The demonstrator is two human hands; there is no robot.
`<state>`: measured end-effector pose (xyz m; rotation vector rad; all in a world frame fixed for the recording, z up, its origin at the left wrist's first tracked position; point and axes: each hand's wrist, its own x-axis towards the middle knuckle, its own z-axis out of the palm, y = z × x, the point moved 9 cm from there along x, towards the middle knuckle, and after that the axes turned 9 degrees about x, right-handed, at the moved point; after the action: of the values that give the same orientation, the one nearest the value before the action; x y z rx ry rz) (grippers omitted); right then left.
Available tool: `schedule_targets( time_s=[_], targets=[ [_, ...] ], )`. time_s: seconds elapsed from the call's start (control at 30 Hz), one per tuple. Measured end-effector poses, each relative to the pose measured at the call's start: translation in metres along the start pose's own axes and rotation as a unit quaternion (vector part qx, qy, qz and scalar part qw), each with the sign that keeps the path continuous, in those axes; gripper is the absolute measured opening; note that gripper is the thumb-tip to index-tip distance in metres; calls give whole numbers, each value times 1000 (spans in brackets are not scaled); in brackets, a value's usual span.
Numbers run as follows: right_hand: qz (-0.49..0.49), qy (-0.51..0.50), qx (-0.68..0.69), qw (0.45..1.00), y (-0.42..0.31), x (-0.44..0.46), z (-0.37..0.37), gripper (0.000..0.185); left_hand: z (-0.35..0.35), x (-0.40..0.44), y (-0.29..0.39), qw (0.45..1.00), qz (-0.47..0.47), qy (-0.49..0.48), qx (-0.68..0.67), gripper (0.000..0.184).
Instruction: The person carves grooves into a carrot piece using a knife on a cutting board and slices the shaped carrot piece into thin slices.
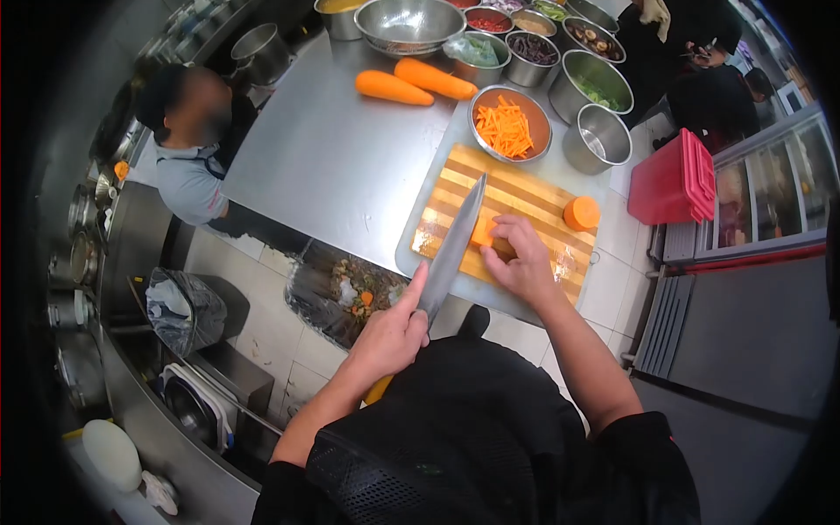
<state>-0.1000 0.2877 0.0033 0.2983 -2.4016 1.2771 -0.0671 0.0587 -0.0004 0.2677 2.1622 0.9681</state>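
Note:
My left hand (392, 337) grips a large knife (457, 236), its index finger stretched along the blade, which points up and away over the striped cutting board (455, 168). Just right of the blade, my right hand (521, 261) has its curled fingers on an orange carrot piece (481, 231). Another carrot chunk (581, 213) stands at the board's right side. Beyond the board is a metal bowl (473, 121) with carrot strips (505, 129). Two whole peeled carrots (394, 87) lie on the steel table (324, 166).
Metal bowls and pots, including an empty pot (598, 140) and a colander (409, 24), line the far side. A lined waste bin (328, 293) is below the near edge. One person (188, 166) is at left, others at upper right. A red container (669, 179) stands right.

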Motion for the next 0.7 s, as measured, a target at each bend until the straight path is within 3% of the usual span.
schedule_targets(
  time_s=[0.5,0.7],
  targets=[
    [-10,8,-11,1000,-2,4,-2,32,1,8,6,999,-39,-28,-11,76],
    [10,-1,-7,1000,0,3,-1,32,1,12,4,1000,-14,-5,-13,74]
  ],
)
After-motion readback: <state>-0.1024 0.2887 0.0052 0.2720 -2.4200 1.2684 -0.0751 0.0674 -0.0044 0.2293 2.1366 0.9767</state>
